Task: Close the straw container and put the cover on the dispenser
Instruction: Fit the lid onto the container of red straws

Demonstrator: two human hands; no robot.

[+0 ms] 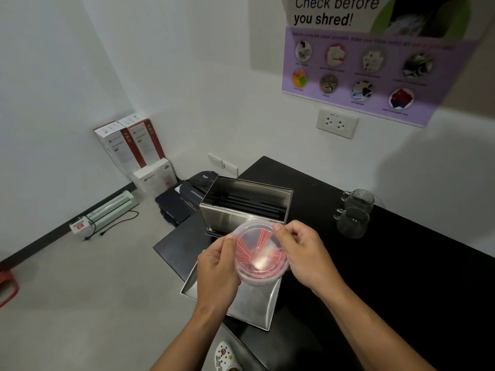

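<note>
Both hands hold the straw container [261, 254] above the desk [388, 263]; left hand [218, 266] fingers cup its 9 o'clock side; right hand [302, 253] fingers press the lid rim at 1 o'clock; closure appears in progress; dispenser [245, 207] stands open at 12 o'clock; cover [249, 303] lies below, not yet fitted.

Both bare forearms reach forward, converging on the round straw container [259, 254]. The left hand [218, 271] cups its left side, thumb laid on the rim. The right hand [302, 253] grips its right side, thumb and forefinger pinching the upper rim.
</note>
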